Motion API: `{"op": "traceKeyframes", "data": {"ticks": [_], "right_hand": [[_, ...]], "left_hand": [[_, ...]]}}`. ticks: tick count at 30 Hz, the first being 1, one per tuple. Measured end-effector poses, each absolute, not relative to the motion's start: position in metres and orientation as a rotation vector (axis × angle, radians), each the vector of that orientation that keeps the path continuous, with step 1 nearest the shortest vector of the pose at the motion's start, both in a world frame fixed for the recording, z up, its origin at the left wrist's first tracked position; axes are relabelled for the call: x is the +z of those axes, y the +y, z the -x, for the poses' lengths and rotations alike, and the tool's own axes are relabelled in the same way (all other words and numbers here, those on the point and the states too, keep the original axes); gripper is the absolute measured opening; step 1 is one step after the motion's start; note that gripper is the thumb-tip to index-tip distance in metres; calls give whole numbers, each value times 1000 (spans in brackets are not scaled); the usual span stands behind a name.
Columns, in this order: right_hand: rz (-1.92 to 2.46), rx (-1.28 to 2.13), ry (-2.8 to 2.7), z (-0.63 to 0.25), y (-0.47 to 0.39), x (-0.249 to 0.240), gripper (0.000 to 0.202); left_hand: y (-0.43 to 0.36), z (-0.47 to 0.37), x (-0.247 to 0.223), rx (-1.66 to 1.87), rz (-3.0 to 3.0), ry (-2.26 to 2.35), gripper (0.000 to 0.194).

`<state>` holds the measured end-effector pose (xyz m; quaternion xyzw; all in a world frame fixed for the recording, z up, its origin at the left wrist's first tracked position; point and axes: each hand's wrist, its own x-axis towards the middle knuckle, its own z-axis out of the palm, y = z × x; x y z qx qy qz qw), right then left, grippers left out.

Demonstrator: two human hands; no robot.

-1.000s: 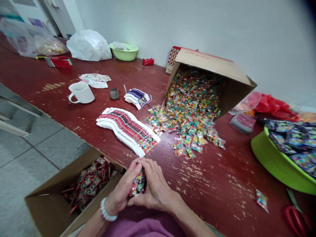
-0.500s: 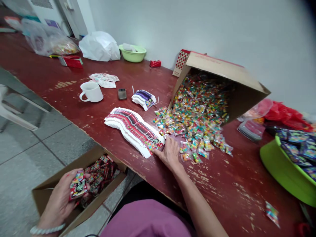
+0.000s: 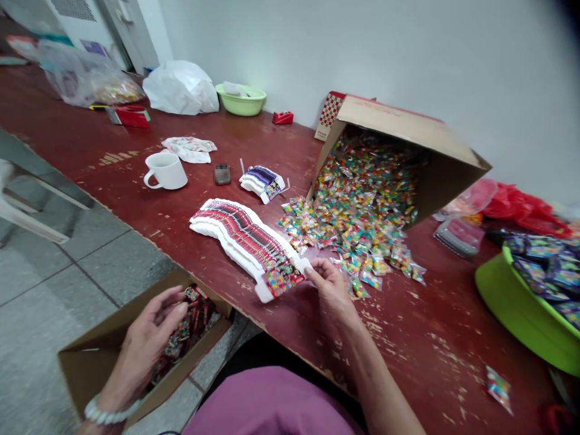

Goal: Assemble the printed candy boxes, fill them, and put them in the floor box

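Flat printed card [image 3: 284, 277] bends slightly in my right hand [image 3: 327, 282], pinched thumb-to-finger at the row's near end on scuffed red wood. Empty, my left hand [image 3: 151, 334] curves half-open above the cardboard box [image 3: 86, 374] of glossy packets [image 3: 193, 317].

A broad stretch of the surface [image 3: 421, 320] lies open between the right forearm and the green tub [image 3: 512, 308], with one loose packet [image 3: 498, 389] in it. The right hand [image 3: 330, 284] fills the gap between the red cartons [image 3: 247, 235] and spilled packets [image 3: 367, 266], which block the tipped box's [image 3: 408, 124] mouth. A passage runs between the mug [image 3: 165, 171] and red cartons.
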<state>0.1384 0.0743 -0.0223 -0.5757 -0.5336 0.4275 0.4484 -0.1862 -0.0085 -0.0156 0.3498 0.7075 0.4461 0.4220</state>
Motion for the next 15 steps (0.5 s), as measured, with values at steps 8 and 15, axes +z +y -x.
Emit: {"op": "traceKeyframes", "data": {"ticks": [8,15], "right_hand": [[937,1747,-1132,-140,16,30,24],[1003,1665,-1001,-150,1,29,26]], "left_hand": [[6,60,18,426,-697,539,59],[-1,32,17,474,-688,622,51]]}}
